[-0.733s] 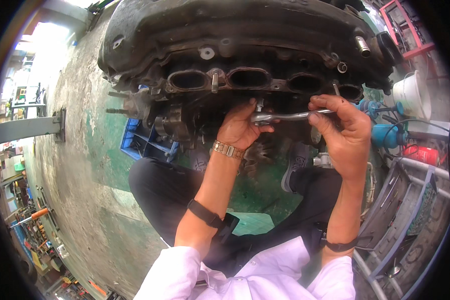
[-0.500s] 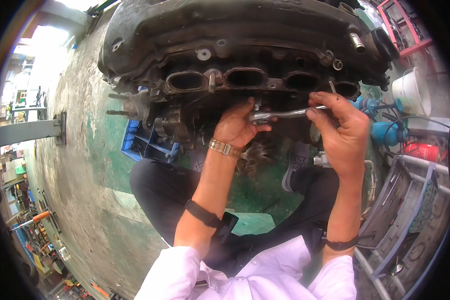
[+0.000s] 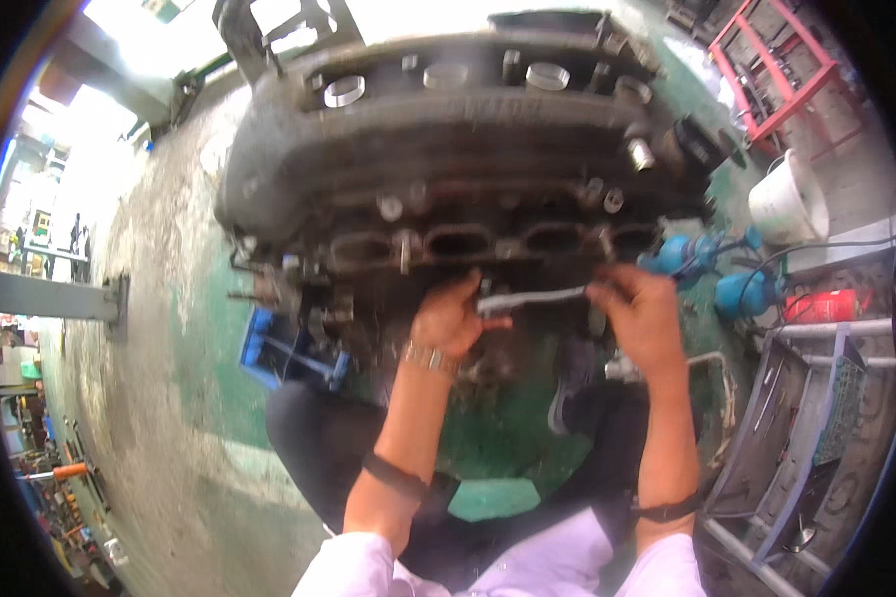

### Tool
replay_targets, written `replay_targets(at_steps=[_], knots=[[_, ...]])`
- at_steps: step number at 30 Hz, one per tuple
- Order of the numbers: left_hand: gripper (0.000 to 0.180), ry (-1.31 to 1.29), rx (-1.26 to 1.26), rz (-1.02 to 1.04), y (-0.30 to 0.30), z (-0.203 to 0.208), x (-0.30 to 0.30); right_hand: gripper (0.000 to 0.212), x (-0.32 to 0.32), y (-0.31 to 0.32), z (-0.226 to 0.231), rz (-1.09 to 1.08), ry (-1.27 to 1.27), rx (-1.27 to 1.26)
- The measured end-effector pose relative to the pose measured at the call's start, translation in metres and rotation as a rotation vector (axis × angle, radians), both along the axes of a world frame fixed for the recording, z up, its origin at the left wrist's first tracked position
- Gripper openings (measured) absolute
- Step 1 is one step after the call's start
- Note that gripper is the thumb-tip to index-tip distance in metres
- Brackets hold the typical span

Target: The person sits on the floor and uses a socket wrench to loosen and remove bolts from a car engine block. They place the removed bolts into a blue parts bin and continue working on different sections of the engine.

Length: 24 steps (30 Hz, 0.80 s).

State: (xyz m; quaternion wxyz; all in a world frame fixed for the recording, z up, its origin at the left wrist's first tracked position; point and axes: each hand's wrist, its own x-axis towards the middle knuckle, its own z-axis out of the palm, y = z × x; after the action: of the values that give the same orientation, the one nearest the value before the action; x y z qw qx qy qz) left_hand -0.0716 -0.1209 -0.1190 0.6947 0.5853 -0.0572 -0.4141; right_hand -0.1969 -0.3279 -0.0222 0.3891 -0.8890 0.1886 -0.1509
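A large dirty engine block [image 3: 448, 149] stands in front of me, with a row of oval ports [image 3: 488, 241] along its near face. My left hand [image 3: 451, 316] is closed around the head end of a metal ratchet wrench [image 3: 533, 298], pressing it against the engine below the ports. At the wrench's other end, my right hand [image 3: 642, 320] grips the handle. A metal watch band circles my left wrist. The socket and the bolt under it are hidden by my left fingers.
A blue crate [image 3: 279, 353] lies on the green floor left of the engine. On the right are a white bucket [image 3: 788, 202], blue tools [image 3: 712, 269], a red can [image 3: 818, 306], a grey metal rack [image 3: 806, 428] and a red frame [image 3: 767, 70]. My dark-trousered legs are below.
The view has tilted upward, so the engine and both hands sit lower in the picture. Both hands keep their hold on the wrench, whose handle stays roughly level.
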Motion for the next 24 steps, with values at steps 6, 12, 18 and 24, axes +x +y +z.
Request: replay_targets(at_steps=[6, 12, 18, 24], knots=[[0.027, 0.455, -0.227, 0.179, -0.007, -0.002, 0.005, 0.022, 0.002, -0.015, -0.032, -0.01, 0.185, 0.196], [0.024, 0.419, -0.237, 0.17, -0.006, -0.003, 0.006, 0.03, 0.006, -0.016, -0.057, 0.0, 0.254, 0.272], [0.026, 0.417, -0.213, 0.21, -0.006, 0.006, 0.0, 0.033, 0.006, -0.009, -0.053, -0.044, 0.301, 0.201], [0.024, 0.433, -0.156, 0.238, -0.004, 0.004, 0.003, 0.037, 0.01, -0.009, -0.029, -0.096, 0.18, 0.186]])
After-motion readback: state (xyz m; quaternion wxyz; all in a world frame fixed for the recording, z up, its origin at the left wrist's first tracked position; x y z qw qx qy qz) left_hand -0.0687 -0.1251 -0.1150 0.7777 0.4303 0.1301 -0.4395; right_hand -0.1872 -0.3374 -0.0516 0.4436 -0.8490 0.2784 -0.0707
